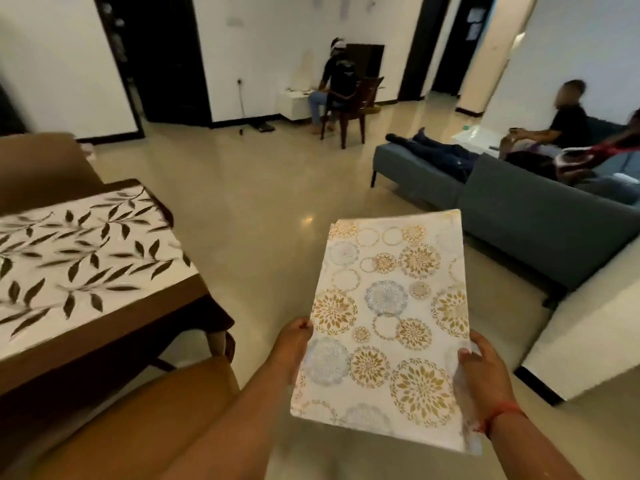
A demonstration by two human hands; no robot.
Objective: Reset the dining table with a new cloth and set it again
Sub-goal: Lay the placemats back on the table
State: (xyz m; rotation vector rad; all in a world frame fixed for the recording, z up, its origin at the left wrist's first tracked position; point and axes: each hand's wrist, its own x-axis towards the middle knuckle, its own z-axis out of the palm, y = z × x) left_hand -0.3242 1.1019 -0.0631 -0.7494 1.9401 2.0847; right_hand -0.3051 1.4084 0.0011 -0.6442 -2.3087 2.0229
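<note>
I hold a folded white cloth (384,323) printed with gold and grey flower circles flat in front of me, above the floor. My left hand (294,344) grips its left edge, and my right hand (481,372), with a red thread at the wrist, grips its right edge. To the left stands the dining table (114,336), dark brown at its border, covered by a white cloth with dark leaf prints (79,258). The held cloth is apart from the table.
A tan chair back (194,386) sits at the table's near corner, another chair (41,164) at the far side. A grey-blue sofa (519,209) with people on it is at right, a white block (588,341) near it. One person sits on a wooden chair (349,105) at the back.
</note>
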